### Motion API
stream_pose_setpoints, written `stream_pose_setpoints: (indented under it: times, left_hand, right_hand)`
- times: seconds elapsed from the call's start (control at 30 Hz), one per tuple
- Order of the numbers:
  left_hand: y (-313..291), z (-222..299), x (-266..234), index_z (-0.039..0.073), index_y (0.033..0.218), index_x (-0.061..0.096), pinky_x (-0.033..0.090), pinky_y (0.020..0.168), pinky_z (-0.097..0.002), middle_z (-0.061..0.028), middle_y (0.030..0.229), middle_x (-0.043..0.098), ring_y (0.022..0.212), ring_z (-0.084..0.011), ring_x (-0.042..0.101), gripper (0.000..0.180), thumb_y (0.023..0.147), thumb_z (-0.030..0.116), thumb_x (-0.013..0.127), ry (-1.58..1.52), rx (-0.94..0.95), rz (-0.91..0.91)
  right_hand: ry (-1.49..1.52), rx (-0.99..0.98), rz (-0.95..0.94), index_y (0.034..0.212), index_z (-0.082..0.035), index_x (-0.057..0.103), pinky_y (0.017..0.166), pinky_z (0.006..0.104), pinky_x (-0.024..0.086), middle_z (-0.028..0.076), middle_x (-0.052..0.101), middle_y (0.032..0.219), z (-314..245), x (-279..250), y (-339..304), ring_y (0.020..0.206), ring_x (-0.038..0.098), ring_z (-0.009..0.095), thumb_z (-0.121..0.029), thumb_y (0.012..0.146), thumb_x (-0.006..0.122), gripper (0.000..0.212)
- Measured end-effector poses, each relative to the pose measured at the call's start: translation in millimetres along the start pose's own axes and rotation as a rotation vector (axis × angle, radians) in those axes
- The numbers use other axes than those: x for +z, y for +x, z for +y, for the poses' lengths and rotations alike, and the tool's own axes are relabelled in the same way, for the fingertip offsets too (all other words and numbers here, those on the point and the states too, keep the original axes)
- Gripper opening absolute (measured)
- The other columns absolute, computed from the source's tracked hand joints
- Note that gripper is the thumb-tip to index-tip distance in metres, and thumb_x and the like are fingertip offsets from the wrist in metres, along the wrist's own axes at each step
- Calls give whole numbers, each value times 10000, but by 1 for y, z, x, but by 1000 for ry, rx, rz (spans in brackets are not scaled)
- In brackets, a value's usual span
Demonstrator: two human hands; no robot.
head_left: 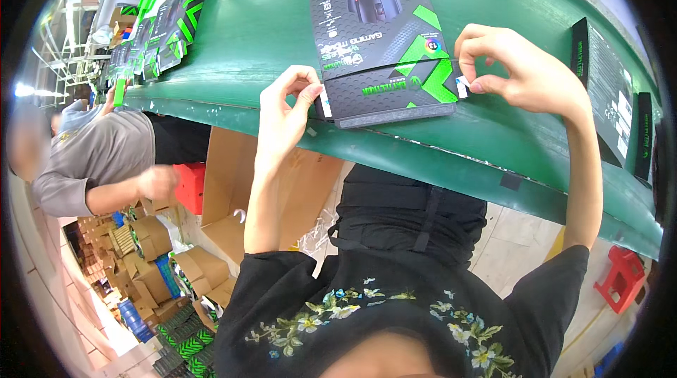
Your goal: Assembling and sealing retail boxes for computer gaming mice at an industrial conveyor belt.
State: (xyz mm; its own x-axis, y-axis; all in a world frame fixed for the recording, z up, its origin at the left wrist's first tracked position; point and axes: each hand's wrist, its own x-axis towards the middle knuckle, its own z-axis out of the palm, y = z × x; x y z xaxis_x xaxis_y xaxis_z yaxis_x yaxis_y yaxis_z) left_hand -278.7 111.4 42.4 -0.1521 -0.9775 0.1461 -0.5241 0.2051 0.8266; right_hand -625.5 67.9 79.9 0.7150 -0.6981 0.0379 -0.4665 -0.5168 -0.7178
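Observation:
A black and green gaming mouse box lies face up on the green worktop in front of me, a mouse pictured on its front. Its near end panel is folded out flat, with a dark tuck strip along the near edge. At the box's near left corner, my left hand pinches a small side flap between thumb and fingers. My right hand has thumb and forefinger closed on the matching side flap at the right, white at its tip.
Green worktop surrounds the box. More mouse boxes stand at far left, and dark boxes lie at right. A co-worker in a grey shirt sits at left. Cartons and a red stool are on the floor.

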Motion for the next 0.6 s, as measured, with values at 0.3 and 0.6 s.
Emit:
stream_pose_setpoints:
  times: [0.3, 0.6]
  left_hand:
    - [22, 13, -12, 12, 862, 594, 453, 700, -240, 11, 751, 598, 732, -71, 564, 83, 881, 57, 660, -40, -281, -312]
    - [-5, 24, 13, -18, 896, 568, 486, 741, -271, -73, 749, 601, 700, -163, 615, 81, 855, -75, 606, 422, 153, 71]
  right_hand:
    - [18, 94, -14, 798, -21, 478, 842, 377, 415, 93, 560, 982, -29, -22, -9, 934, 529, 273, 24, 748, 658, 192]
    - [-12, -21, 53, 828, -9, 452, 802, 371, 411, 105, 530, 935, -54, -24, -11, 888, 513, 289, 25, 756, 658, 222]
